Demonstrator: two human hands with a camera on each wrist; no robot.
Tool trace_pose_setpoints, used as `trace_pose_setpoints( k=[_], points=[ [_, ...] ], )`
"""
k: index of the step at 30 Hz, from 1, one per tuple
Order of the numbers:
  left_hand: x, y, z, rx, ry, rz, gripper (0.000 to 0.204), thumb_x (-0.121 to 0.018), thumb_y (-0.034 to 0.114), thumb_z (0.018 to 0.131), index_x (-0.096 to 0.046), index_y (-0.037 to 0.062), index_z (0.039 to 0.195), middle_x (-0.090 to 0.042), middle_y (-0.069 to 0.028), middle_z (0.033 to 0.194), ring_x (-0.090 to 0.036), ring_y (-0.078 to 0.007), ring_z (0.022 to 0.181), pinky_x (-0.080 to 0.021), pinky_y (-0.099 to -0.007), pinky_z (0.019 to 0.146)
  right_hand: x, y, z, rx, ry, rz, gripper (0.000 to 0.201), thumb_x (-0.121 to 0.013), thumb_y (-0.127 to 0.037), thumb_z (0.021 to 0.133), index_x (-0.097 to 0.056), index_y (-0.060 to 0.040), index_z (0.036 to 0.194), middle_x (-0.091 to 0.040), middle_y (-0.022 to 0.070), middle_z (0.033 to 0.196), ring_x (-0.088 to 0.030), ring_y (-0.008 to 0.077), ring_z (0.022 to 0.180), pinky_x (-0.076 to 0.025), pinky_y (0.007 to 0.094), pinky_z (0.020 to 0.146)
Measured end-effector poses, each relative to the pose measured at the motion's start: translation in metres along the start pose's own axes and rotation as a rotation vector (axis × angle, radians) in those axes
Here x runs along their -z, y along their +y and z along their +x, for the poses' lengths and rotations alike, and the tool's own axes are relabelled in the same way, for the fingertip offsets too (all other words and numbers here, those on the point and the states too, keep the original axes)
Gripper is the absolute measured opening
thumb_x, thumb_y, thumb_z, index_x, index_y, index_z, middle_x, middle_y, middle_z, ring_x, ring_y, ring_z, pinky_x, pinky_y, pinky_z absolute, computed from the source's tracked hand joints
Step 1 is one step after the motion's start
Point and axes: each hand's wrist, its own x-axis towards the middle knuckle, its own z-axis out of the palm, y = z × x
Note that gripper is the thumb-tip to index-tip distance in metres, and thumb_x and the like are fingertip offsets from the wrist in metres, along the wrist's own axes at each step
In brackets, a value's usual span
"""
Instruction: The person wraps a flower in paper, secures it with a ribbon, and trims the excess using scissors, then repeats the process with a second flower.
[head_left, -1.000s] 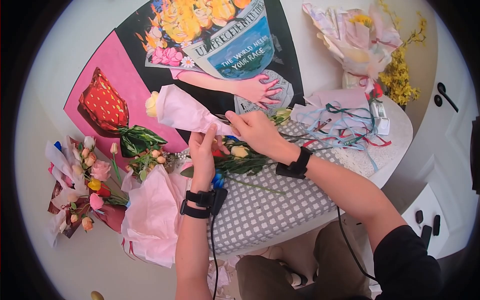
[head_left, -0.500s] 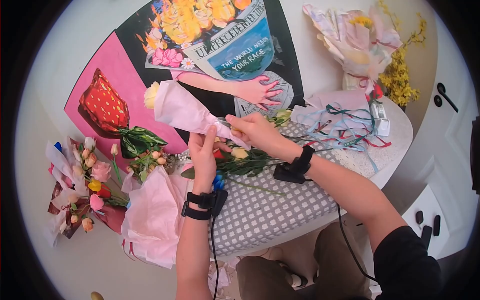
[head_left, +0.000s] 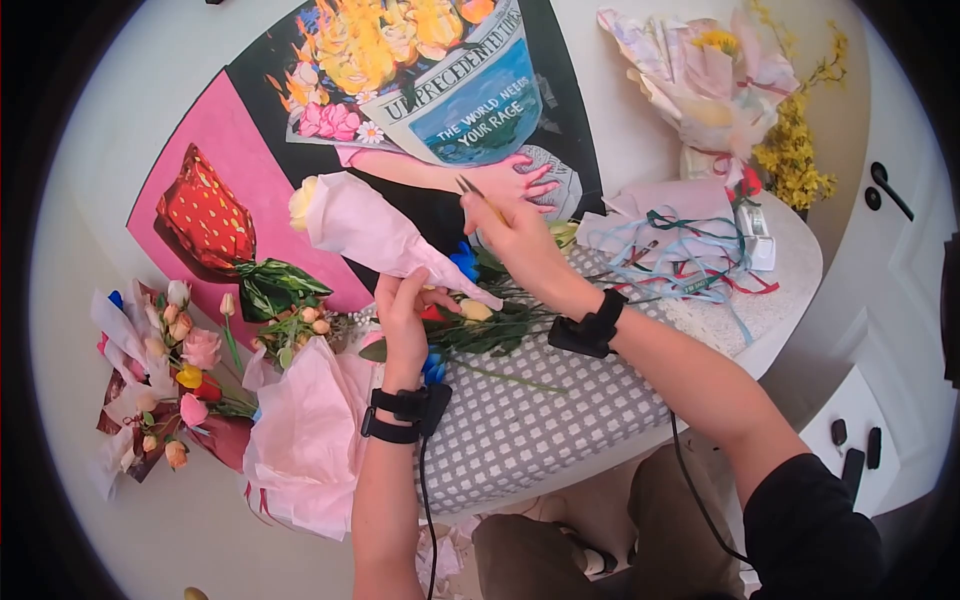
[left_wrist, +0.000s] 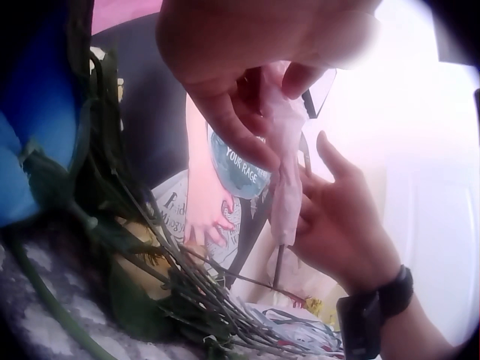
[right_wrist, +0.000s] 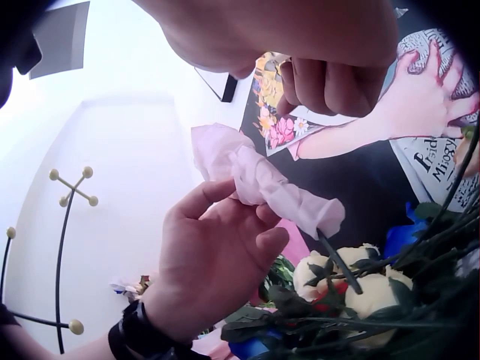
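A cream flower (head_left: 302,203) pokes out of a pink paper cone (head_left: 365,222). My left hand (head_left: 403,312) pinches the cone's narrow lower part between thumb and fingers. Just beyond and to the right of it, my right hand (head_left: 518,245) grips a slim tool (head_left: 480,198) with dark pointed tips, not touching the paper in the head view. The right wrist view shows the twisted paper (right_wrist: 262,180) with a green stem (right_wrist: 341,262) sticking out of its end. Part of the tool is hidden in my right hand.
Loose stems with cream roses (head_left: 475,310) lie on the checked cloth (head_left: 540,420) under my hands. Pink paper (head_left: 308,430) and bouquets (head_left: 200,346) are at the left. Tangled ribbons (head_left: 690,250), a wrapped bouquet (head_left: 715,95) and a white box (head_left: 760,240) stand or lie right.
My right hand has moved up and away from the cone's narrow end, and the tool's tips now show. My left hand still holds the cone, nearly in the same place.
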Motion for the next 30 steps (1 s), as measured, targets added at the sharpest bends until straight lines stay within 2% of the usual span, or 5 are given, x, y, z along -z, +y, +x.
trace_pose_setpoints(
  k=[6, 15, 23, 28, 30],
  points=[
    [0.003, 0.005, 0.001, 0.061, -0.140, -0.002, 0.034, -0.056, 0.029, 0.102, -0.060, -0.0031, 0.113, -0.069, -0.0154, 0.100, -0.070, -0.0239, 0.078, -0.058, -0.0352, 0.057, -0.010, 0.001, -0.012, 0.009, -0.248, -0.114, 0.037, -0.076, -0.036, 0.093, -0.068, -0.0009, 0.101, -0.056, -0.0042, 0.077, -0.048, 0.0033, 0.069, -0.037, 0.0227, 0.059],
    [-0.017, 0.016, 0.000, 0.066, -0.068, 0.056, 0.037, -0.060, 0.026, 0.102, -0.061, -0.0013, 0.126, -0.073, -0.0099, 0.101, -0.070, -0.0151, 0.072, -0.056, -0.0278, 0.053, -0.005, 0.004, -0.005, -0.091, -0.220, 0.042, 0.029, -0.069, -0.025, 0.097, -0.067, 0.0033, 0.100, -0.067, 0.0032, 0.083, -0.057, 0.0085, 0.072, -0.046, 0.0270, 0.064],
    [-0.010, 0.007, 0.001, 0.017, -0.018, 0.025, 0.018, -0.063, 0.018, 0.103, -0.064, 0.0009, 0.108, -0.070, -0.0016, 0.091, -0.065, -0.0059, 0.070, -0.053, -0.0228, 0.051, -0.012, 0.001, -0.007, -0.120, -0.123, 0.087, 0.044, -0.075, -0.031, 0.095, -0.058, 0.0002, 0.121, -0.048, -0.0041, 0.075, -0.045, 0.0042, 0.066, -0.036, 0.0249, 0.057],
    [-0.011, 0.005, -0.002, -0.011, -0.066, 0.110, 0.015, -0.063, 0.016, 0.101, -0.063, 0.0025, 0.108, -0.070, -0.0011, 0.091, -0.066, -0.0057, 0.070, -0.050, -0.0215, 0.048, -0.025, -0.003, -0.017, 0.020, -0.252, 0.211, 0.066, -0.086, -0.014, 0.083, -0.044, 0.0011, 0.132, -0.060, 0.0117, 0.125, -0.063, 0.0175, 0.111, -0.052, 0.0292, 0.096],
    [-0.013, 0.011, -0.003, -0.013, -0.068, 0.105, 0.014, -0.062, 0.015, 0.102, -0.063, 0.0023, 0.108, -0.070, -0.0013, 0.090, -0.066, -0.0058, 0.070, -0.050, -0.0215, 0.047, -0.023, -0.002, -0.014, 0.023, -0.175, 0.220, 0.062, -0.084, -0.014, 0.085, -0.046, 0.0004, 0.131, -0.061, 0.0083, 0.116, -0.064, 0.0147, 0.102, -0.053, 0.0271, 0.086]
  ],
)
